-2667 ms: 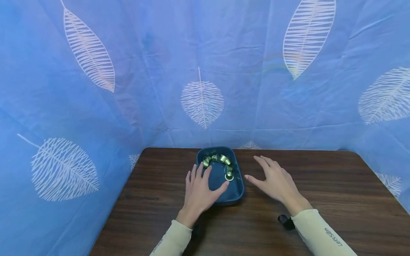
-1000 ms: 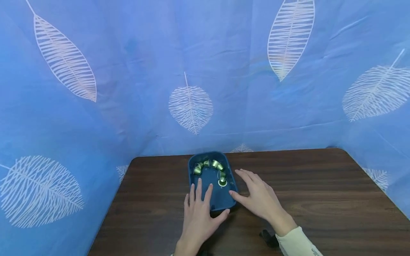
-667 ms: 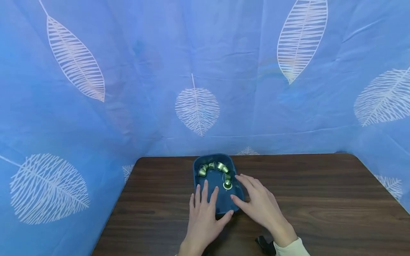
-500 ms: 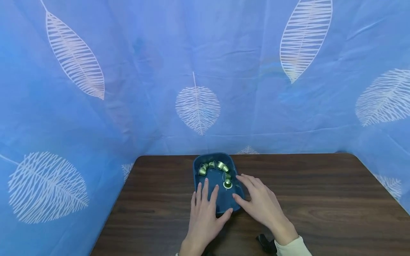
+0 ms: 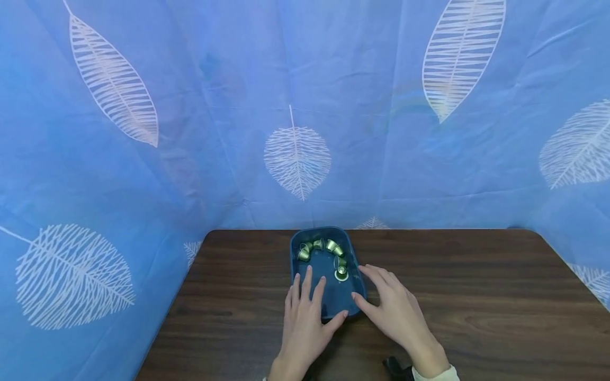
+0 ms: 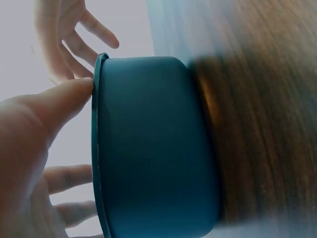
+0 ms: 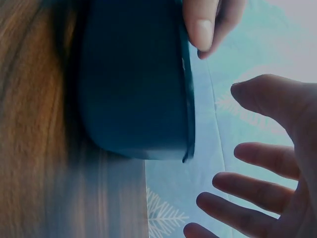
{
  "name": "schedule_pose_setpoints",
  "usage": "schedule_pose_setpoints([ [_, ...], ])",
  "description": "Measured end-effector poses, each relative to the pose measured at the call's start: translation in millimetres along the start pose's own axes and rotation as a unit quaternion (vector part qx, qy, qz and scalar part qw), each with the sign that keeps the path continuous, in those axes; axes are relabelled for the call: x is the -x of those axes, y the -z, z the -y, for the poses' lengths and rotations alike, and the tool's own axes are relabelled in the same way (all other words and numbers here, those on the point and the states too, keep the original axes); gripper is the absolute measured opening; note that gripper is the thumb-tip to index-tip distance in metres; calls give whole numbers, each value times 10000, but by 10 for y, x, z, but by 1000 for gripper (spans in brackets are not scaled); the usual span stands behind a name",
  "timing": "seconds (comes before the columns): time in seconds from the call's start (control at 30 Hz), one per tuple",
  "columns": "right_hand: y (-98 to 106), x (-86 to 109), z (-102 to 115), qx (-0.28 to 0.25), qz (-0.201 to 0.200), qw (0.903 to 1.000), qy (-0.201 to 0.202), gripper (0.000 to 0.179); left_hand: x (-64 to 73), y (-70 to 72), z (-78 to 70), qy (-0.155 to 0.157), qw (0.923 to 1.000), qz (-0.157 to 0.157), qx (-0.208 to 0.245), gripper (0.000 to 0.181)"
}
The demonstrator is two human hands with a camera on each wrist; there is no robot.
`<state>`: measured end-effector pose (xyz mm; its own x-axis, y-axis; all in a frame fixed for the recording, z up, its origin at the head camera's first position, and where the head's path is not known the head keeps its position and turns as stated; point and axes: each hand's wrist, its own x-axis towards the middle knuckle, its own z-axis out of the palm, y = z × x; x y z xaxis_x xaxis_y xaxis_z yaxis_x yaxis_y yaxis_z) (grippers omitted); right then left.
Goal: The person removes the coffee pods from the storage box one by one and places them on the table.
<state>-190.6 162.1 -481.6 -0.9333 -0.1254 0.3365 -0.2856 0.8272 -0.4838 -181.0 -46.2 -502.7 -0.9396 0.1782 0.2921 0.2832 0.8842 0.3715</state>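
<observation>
A dark blue rectangular container (image 5: 324, 269) sits near the table's back edge. Several shiny green coffee capsules (image 5: 304, 253) lie in an arc inside it, along the left, far and right sides. My left hand (image 5: 304, 330) spreads its straight fingers over the near left part. In the left wrist view its thumb (image 6: 74, 94) is at the container's rim; whether it presses there I cannot tell. My right hand (image 5: 397, 307) is beside the near right side, fingers slightly bent, holding nothing. In the right wrist view a gap separates its fingers (image 7: 262, 191) from the container wall (image 7: 138, 89).
The dark wood table (image 5: 476, 296) extends to both sides of the container. A blue cloth (image 5: 229, 148) with white leaf prints hangs behind and on the left and right. A black wrist-worn device (image 5: 396, 369) shows under my right wrist.
Over the frames, my left hand has drawn back toward the container's near edge. My right hand has come closer to its right side. The capsules lie as before; the head view has shifted slightly.
</observation>
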Motion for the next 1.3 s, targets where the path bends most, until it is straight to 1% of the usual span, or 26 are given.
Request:
schedule_pose_setpoints([
  [0.13, 35, -7, -34, 30, 8, 10000, -63, 64, 1, -8, -1, 16, 9999, -115, -30, 79],
  [0.3, 78, -13, -50, 6, 120, 9999, -119, 64, -2, -10, -3, 25, 9999, -85, -70, 80],
  [0.5, 138, -29, -58, 65, 148, 9998, -126, 65, -35, 16, -21, -127, 9997, -125, -157, 79],
  [0.63, 143, -21, -53, 77, 163, 9998, -104, 65, -24, 39, -30, -157, 9996, -34, -236, 77],
  [0.8, 129, -15, -31, 45, 300, 9995, -94, 66, 9, 68, -29, -165, 9979, 322, -544, 72],
  [0.87, 143, -25, -34, 54, 300, 9995, -94, 66, -7, 79, -35, -211, 9975, 366, -558, 70],
  [1.03, 156, -34, -32, 75, 329, 9994, -109, 65, -24, 105, -36, -262, 9981, 331, -445, 67],
  [1.3, 112, -9, -18, 46, 349, 9993, -85, 65, 14, 142, 10, -248, 9984, 464, -227, 69],
])
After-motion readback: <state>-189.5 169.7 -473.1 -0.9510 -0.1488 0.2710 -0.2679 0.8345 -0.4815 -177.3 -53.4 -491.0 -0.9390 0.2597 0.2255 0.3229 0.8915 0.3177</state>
